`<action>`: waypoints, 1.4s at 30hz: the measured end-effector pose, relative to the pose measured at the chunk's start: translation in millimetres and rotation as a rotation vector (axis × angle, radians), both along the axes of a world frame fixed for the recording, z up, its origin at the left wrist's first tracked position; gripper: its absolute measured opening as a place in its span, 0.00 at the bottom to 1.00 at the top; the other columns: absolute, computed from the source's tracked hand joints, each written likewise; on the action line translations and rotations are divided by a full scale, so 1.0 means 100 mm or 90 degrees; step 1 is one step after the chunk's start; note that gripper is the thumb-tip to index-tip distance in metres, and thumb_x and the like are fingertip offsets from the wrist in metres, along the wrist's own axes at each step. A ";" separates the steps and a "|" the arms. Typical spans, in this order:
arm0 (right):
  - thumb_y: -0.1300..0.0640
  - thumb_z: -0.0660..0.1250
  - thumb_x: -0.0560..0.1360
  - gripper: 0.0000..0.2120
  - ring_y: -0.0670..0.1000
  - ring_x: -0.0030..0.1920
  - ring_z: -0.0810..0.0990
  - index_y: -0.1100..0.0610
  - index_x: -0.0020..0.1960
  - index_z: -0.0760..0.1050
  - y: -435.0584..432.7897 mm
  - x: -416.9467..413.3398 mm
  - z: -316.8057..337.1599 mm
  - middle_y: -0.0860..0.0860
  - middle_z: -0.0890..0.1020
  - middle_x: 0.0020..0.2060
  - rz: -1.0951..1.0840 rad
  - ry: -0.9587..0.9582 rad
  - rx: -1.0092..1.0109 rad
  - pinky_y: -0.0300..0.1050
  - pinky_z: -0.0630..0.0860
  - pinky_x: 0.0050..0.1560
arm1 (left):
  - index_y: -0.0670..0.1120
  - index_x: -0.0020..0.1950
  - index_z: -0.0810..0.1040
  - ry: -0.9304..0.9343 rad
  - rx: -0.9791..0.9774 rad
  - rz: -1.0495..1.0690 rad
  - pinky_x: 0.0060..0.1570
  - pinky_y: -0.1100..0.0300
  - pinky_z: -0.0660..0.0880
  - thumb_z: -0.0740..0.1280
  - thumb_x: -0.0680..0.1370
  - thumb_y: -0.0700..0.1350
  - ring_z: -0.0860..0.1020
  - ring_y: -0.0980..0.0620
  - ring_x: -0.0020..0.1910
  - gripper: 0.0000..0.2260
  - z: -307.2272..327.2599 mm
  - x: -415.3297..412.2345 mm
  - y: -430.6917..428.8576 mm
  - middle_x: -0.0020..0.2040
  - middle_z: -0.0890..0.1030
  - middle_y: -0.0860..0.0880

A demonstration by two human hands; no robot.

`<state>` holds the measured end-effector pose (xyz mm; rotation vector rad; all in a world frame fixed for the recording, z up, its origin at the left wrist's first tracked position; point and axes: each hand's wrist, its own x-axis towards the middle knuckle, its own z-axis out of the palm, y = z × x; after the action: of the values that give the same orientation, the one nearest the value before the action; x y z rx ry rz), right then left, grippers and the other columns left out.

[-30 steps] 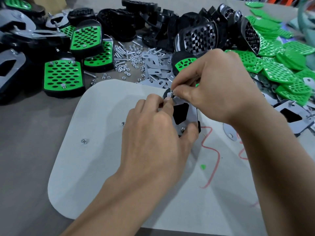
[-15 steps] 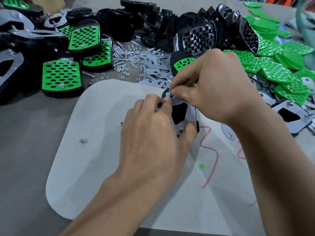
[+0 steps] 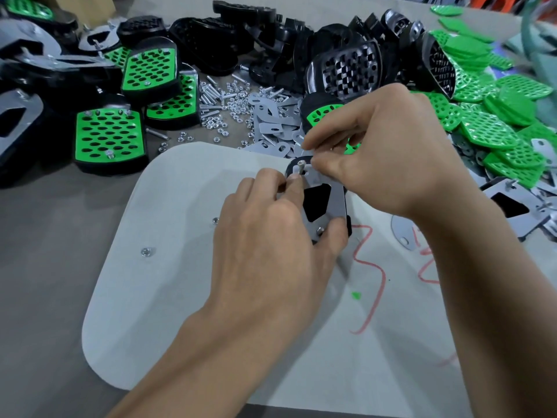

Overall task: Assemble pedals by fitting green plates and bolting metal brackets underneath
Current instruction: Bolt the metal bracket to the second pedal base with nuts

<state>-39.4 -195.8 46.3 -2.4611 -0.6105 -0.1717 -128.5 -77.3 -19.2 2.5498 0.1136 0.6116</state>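
**Head view, items as seen**

- Pedal [image 3: 316, 203]: black, lying underside up at the centre of the frame, on the upper part of the board.
- Metal bracket [image 3: 337, 197]: grey, with an angular cut-out, laid flat on the pedal's underside.
- Bolt [image 3: 301, 165]: stands upright through the bracket's far end. A second, shorter bolt end is seen at the near end.
- Left hand [image 3: 271, 236]: curled round the pedal from the left. The thumb is hooked on the near edge, and a fingertip is set against the foot of the bolt.
- Right hand [image 3: 385, 155]: held over the pedal's far end, with thumb and forefinger pinched together just beside the bolt's tip. Whether anything is held between them cannot be told.
- Board [image 3: 180, 297]: pale, with rounded corners, laid on the grey table [image 3: 45, 267]. It is marked with red scribbles [image 3: 372, 282] and a green fleck [image 3: 356, 295].
- Loose nuts: one [image 3: 146, 251] on the left of the board and another [image 3: 215, 220] near the left hand.
- Finished pedals [image 3: 110, 137]: fitted with green plates and stacked at the upper left.
- Nuts and bolts [image 3: 223, 107]: heaped at the upper centre.
- Small metal tabs [image 3: 271, 122]: piled just right of the nuts and bolts.
- Black pedal bodies [image 3: 346, 70]: heaped along the top.
- Green plates [image 3: 488, 131]: perforated, piled at the upper right.
- Bracketed pedal [image 3: 512, 206]: lying at the right edge.
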 end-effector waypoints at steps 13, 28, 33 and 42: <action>0.60 0.76 0.69 0.07 0.38 0.36 0.83 0.48 0.40 0.87 0.06 0.01 -0.02 0.42 0.85 0.32 0.009 0.026 -0.001 0.25 0.74 0.41 | 0.47 0.60 0.84 0.004 -0.006 0.003 0.42 0.53 0.73 0.67 0.71 0.59 0.75 0.46 0.45 0.23 0.01 0.00 -0.01 0.46 0.78 0.52; 0.46 0.77 0.70 0.09 0.43 0.29 0.79 0.49 0.35 0.86 0.04 0.03 -0.08 0.43 0.82 0.27 -0.037 0.028 0.075 0.32 0.71 0.27 | 0.49 0.56 0.83 0.008 -0.004 -0.011 0.43 0.54 0.71 0.62 0.72 0.62 0.74 0.47 0.46 0.22 0.02 -0.01 0.00 0.47 0.76 0.52; 0.59 0.74 0.71 0.08 0.35 0.36 0.82 0.45 0.41 0.87 0.02 0.05 -0.06 0.37 0.84 0.33 -0.015 0.052 0.074 0.24 0.72 0.37 | 0.47 0.56 0.84 -0.002 0.001 -0.003 0.41 0.55 0.69 0.63 0.72 0.60 0.74 0.45 0.44 0.22 0.02 0.00 -0.01 0.45 0.77 0.51; 0.58 0.74 0.71 0.06 0.40 0.40 0.82 0.48 0.40 0.87 0.07 0.03 -0.05 0.42 0.85 0.32 0.010 0.022 -0.014 0.27 0.74 0.39 | 0.46 0.58 0.84 0.000 -0.011 -0.004 0.42 0.52 0.73 0.68 0.71 0.58 0.76 0.44 0.45 0.23 0.03 0.00 -0.01 0.46 0.78 0.50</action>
<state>-36.7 -189.0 41.8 -2.4750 -0.6194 -0.1171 -129.0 -78.2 -16.4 2.5326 0.1110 0.6059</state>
